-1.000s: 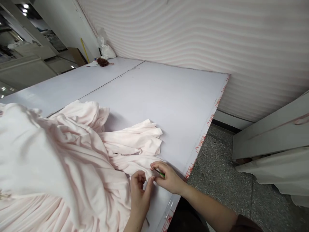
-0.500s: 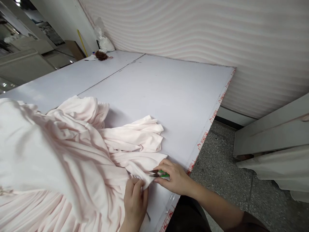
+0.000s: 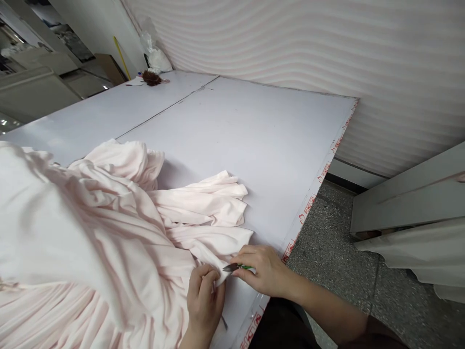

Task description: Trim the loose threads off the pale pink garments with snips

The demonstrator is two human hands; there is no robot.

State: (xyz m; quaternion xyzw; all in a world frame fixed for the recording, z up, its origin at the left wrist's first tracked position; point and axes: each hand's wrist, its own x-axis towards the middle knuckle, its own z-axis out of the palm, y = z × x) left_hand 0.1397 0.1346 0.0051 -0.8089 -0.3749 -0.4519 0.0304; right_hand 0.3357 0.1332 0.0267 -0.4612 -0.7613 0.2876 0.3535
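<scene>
Pale pink fabric (image 3: 138,232) lies in a large rumpled heap over the left and near part of the white table (image 3: 254,131). My left hand (image 3: 205,300) pinches an edge of the fabric near the table's front. Just right of it, my right hand (image 3: 263,269) is closed on small thread snips (image 3: 236,267) with green handles. The dark blades are together and point left, their tips at the held fabric edge. The palm and fingers hide part of the handles.
At the table's far end are a brown tangled bundle (image 3: 151,78) and a clear plastic bag (image 3: 159,60). Pale striped fabric (image 3: 290,43) hangs behind the table. Speckled floor (image 3: 337,232) and a white panel (image 3: 407,194) are on the right.
The snips' blades have gone from spread apart to closed together at the fabric edge. My left hand has hardly moved and keeps its pinch.
</scene>
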